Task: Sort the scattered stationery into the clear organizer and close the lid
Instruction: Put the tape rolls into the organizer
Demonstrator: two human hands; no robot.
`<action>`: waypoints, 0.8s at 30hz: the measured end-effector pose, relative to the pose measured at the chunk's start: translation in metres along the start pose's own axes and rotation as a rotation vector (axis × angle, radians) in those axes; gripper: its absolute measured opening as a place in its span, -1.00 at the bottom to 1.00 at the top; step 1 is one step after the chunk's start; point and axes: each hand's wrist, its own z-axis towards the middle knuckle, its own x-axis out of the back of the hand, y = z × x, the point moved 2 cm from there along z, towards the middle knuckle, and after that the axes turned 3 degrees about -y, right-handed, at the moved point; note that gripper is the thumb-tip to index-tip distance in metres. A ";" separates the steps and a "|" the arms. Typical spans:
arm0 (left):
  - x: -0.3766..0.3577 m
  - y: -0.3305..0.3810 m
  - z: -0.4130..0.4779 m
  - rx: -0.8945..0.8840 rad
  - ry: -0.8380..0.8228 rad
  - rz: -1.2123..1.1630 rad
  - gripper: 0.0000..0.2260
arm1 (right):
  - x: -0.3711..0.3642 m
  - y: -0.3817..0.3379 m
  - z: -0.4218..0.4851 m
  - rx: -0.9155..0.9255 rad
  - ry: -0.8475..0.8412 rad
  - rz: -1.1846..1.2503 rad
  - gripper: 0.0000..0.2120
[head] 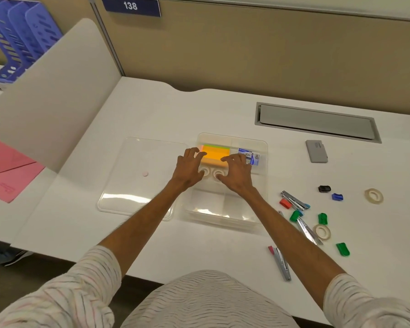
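The clear organizer (266,185) sits mid-desk with its lid (137,185) lying flat to the left. An orange and green sticky-note pad (217,153) fills a rear compartment, with blue staple boxes (249,155) beside it and two white tape rolls (219,173) in front. My left hand (187,169) and my right hand (237,174) hover over the organizer with bent fingers. Their fingertips touch the left and right ends of the pad. Loose to the right lie staplers (294,200), green sharpeners (322,218), tape rolls (373,196) and a grey case (316,151).
A small pink disc (144,174) lies on the lid. A white divider panel (57,91) stands at the left, with a pink folder (7,171) and blue file rack (17,39) beyond it. A grey cable hatch (317,121) is set into the desk's back right.
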 end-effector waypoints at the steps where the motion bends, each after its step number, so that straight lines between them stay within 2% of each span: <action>1: 0.000 0.003 0.000 -0.003 0.011 -0.009 -0.47 | 0.001 0.002 -0.002 0.003 0.013 0.009 -0.48; 12: -0.019 0.078 0.010 -0.107 0.047 -0.061 -0.60 | 0.034 0.056 -0.035 -0.081 0.194 0.056 -0.62; 18: -0.037 0.136 0.013 -0.151 0.046 -0.051 -0.58 | 0.058 0.110 -0.068 -0.194 0.300 0.089 -0.69; 24: -0.064 0.199 0.011 -0.229 0.000 -0.096 -0.63 | 0.077 0.172 -0.106 -0.351 0.329 0.083 -0.70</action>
